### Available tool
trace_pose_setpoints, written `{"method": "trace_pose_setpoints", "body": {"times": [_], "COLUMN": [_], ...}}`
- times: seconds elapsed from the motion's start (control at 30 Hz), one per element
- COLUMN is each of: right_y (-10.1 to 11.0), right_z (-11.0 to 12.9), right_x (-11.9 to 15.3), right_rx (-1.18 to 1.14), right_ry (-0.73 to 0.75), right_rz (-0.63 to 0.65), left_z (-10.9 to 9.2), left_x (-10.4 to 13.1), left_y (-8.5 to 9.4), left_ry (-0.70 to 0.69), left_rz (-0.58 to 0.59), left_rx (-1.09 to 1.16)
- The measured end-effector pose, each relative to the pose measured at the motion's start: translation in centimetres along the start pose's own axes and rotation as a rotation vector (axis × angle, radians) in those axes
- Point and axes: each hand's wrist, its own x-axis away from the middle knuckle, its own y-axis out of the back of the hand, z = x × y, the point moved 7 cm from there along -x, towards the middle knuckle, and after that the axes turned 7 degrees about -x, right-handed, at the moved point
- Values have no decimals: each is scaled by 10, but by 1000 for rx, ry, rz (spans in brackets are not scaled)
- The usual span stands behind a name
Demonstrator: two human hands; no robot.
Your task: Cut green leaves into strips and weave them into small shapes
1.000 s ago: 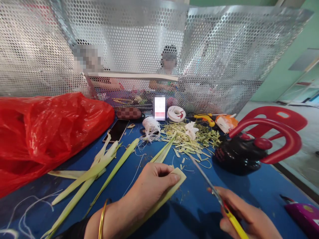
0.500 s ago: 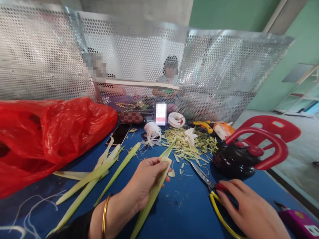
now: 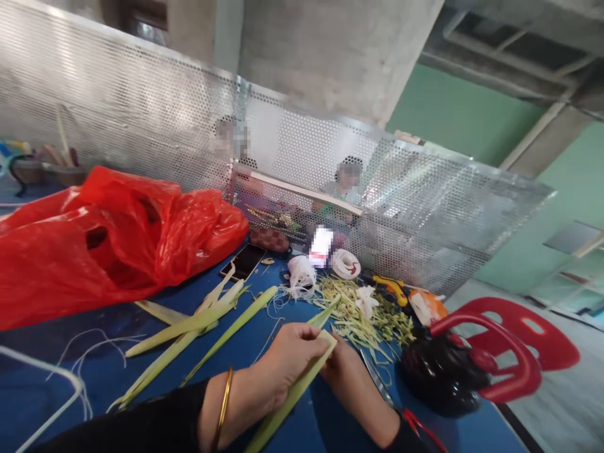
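Note:
My left hand (image 3: 292,358), with a gold bangle at the wrist, pinches a long pale green leaf strip (image 3: 298,395) near its cut upper end. My right hand (image 3: 346,377) is at the strip's right side by that end; its fingertips are mostly hidden behind the strip, so what they grip is unclear. Scissors (image 3: 375,375) lie on the blue table partly under my right forearm. More leaves (image 3: 189,327) rest left of my hands. Beyond them are cut green pieces (image 3: 346,308) and white thread (image 3: 302,274).
A red plastic bag (image 3: 127,245) covers the left side. A black kettle with a red handle (image 3: 441,371) stands at right. Behind are a lit phone (image 3: 321,245), a ribbon spool (image 3: 346,264), a dark phone (image 3: 244,261) and a perforated metal screen, with people beyond it.
My right hand has left the scissors and moved left to the leaf strip. My left hand still holds the strip. The camera view has tilted and shifted.

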Motion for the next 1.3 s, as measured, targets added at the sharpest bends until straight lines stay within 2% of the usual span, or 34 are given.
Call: {"method": "trace_pose_setpoints", "body": {"times": [0.07, 0.13, 0.2, 0.23, 0.27, 0.3, 0.33, 0.4, 0.43, 0.53, 0.67, 0.73, 0.83, 0.9, 1.03, 1.1, 1.2, 1.3], "right_y": [7, 29, 59, 78, 90, 93, 87, 56, 44, 21, 20, 26, 37, 43, 57, 62, 63, 63], "right_z": [-5, -10, -8, -3, 2, 5, 8, 16, 23, 34, 24, 15, 6, 3, -1, -2, -2, -4], "right_x": [4, 7, 9, 12, 16, 17, 16, 16, 18, 24, 26, 25, 24, 24, 23, 23, 23, 22], "right_rx": [-8, 0, 33, 69, 58, -29, -183, -555, -668, -851, -932, -963, -1009, -1031, -1060, -1064, -1069, -955], "right_ry": [14, 3, -5, 10, 6, -18, -63, -193, -215, -285, -350, -377, -398, -389, -375, -381, -404, -407], "right_rz": [1, -60, -219, -387, -494, -510, -448, -192, -117, -52, -101, -165, -265, -320, -423, -471, -488, -453], "left_z": [-1, -6, -13, -16, -20, -23, -26, -28, -27, -21, -14, -10, -8, -6, 0, -1, -4, -18], "left_x": [-4, -4, -1, 1, 4, 6, 8, 11, 12, 10, 7, 6, 8, 9, 11, 10, 5, 5], "left_y": [1, 4, 5, 6, 6, 7, 7, 7, 6, 2, 6, 1, -7, -11, -16, -17, -8, 6], "left_ry": [-68, -149, -202, -227, -248, -270, -290, -313, -310, -245, -131, -85, -111, -117, -4, 8, -49, -235], "left_rz": [-3, -21, -38, -50, -61, -76, -94, -113, -102, -41, -61, 7, 113, 142, 202, 210, 118, -55], "left_rx": [-2, -59, -128, -152, -179, -204, -223, -242, -224, -85, 26, 41, -69, -143, -135, -146, -210, -384]}}
